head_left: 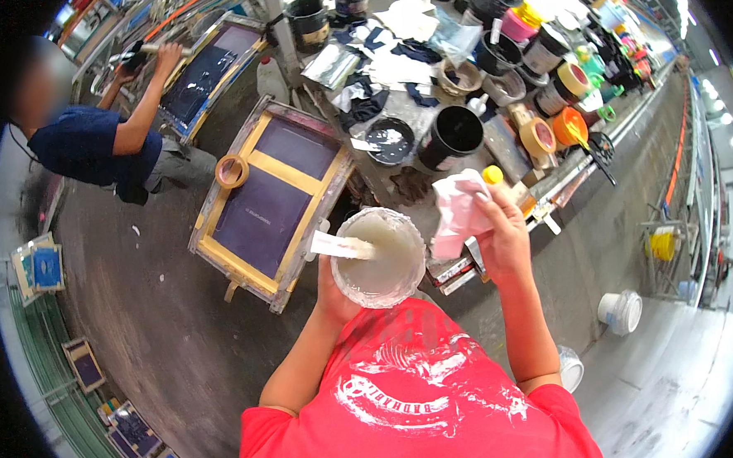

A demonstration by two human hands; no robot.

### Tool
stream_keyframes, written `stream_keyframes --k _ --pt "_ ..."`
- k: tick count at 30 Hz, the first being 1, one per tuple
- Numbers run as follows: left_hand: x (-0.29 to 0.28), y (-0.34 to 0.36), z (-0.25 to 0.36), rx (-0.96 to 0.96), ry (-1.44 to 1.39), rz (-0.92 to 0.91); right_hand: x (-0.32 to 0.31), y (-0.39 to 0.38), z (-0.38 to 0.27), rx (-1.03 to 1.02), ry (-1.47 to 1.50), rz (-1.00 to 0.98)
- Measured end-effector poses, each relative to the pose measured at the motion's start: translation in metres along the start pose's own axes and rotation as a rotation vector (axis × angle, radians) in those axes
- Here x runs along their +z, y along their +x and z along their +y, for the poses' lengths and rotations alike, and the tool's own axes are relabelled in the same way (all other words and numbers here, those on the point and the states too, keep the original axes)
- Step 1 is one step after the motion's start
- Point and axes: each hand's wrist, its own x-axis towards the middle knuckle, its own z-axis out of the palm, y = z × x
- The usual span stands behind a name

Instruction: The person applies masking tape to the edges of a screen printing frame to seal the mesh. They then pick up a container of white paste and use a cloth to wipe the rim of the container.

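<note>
Close to my chest, my left hand is closed around the side of a round tub with a crusted, whitish rim. Pale grey liquid fills much of it. A white flat stick leans in the liquid, its upper end over the tub's left rim. To the right of the tub, my right hand pinches a crumpled pale pink cloth between thumb and fingers. The cloth hangs apart from the tub, near the front edge of the cluttered table.
At left lies a framed printing screen bearing a tape roll. Beyond it, a person in a dark shirt works over another screen. The table ahead carries a black bucket, rags and tape rolls. White buckets lie at right.
</note>
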Motion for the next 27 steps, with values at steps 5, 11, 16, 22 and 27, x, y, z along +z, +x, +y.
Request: stream_keyframes --k 5,11,16,22,27 --pt "0.012 -0.019 -0.033 -0.050 0.010 -0.073 -0.006 -0.037 0.018 -0.173 -0.453 -0.164" --pt "-0.003 -0.051 -0.072 -0.029 0.214 0.052 -0.035 -0.080 0.037 0.094 -0.441 -0.139" --pt "-0.030 -0.093 -0.105 0.029 0.246 0.078 -0.035 -0.115 0.048 -0.024 -0.564 -0.223" --pt "-0.041 -0.138 -0.115 -0.070 0.193 0.071 -0.026 -0.148 0.051 -0.095 -0.965 -0.384" --pt "-0.035 -0.153 -0.103 -0.157 0.064 0.126 -0.012 -0.145 0.064 -0.048 -0.958 -0.513"
